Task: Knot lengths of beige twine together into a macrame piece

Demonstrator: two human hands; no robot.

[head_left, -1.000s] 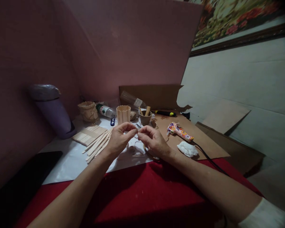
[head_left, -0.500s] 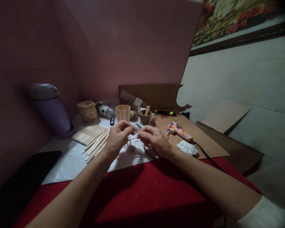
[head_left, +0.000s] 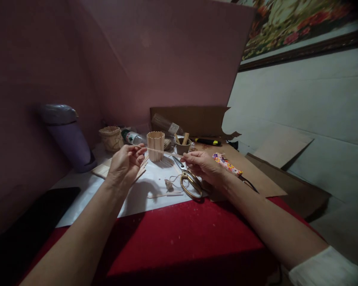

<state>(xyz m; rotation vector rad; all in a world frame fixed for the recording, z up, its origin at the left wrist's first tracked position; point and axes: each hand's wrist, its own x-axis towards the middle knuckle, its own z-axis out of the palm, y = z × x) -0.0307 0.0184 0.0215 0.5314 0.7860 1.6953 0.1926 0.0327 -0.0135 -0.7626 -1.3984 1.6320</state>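
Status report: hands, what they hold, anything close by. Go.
Left hand and right hand pinch a thin pale strand, taut between them. Gold-handled scissors lie under it; cup of wooden craft sticks just behind.

A purple bin (head_left: 66, 135) stands at the left of the frame against the pink wall. Right of it sit a small woven basket (head_left: 111, 138), a plastic bottle (head_left: 133, 137) lying on its side, and a stick-built cup (head_left: 155, 145). A small pot (head_left: 183, 147) holds wooden pieces at centre. Gold-handled scissors (head_left: 189, 182) lie on white paper (head_left: 89, 194). A patterned glue gun (head_left: 227, 164) rests on brown cardboard (head_left: 256, 174) to the right. A framed picture (head_left: 298, 24) hangs at the upper right.
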